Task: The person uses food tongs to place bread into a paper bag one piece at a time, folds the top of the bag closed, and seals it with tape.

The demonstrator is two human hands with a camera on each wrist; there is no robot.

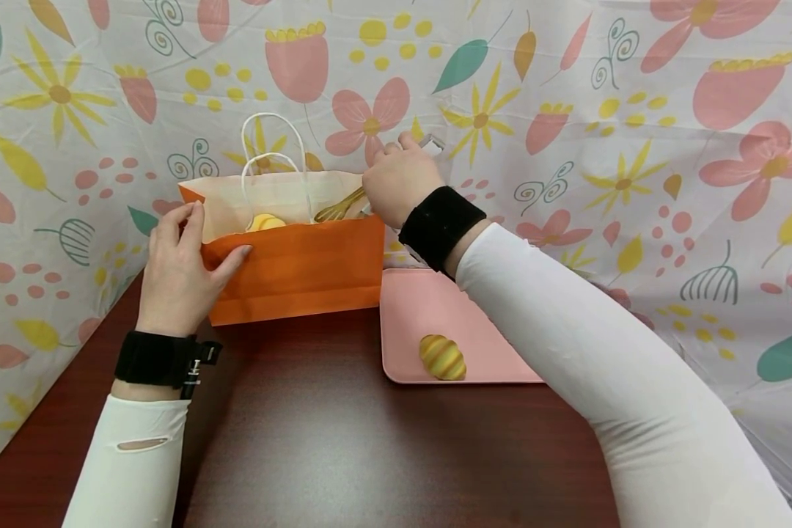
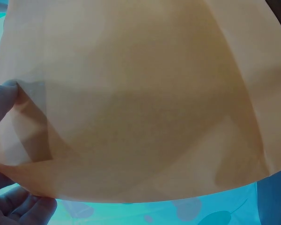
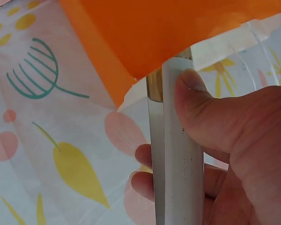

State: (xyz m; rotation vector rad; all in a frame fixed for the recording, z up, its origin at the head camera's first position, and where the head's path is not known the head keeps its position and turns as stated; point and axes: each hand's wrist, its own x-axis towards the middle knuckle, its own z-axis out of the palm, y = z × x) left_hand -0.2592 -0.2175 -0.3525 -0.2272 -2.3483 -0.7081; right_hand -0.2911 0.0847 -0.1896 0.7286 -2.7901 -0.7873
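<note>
An orange paper bag [image 1: 297, 264] with white rope handles stands on the table. My left hand [image 1: 178, 268] grips its left rim, thumb on the front; the thumb [image 2: 2, 101] shows against the paper in the left wrist view. Over the bag's right end, my right hand [image 1: 402, 180] holds utensils by two pale handles [image 3: 182, 150] lying side by side. A gold wire whisk head [image 1: 339, 209] points down left into the bag's mouth; what the second handle belongs to is hidden. Inside the bag shows a yellow bread-like item [image 1: 266, 222].
A pink tray [image 1: 409, 308] lies right of the bag, partly under my right forearm. On it is a yellow ridged bread roll [image 1: 442, 357]. Behind the dark wooden table [image 1: 343, 440] hangs a flower-patterned cloth [image 1: 567, 132].
</note>
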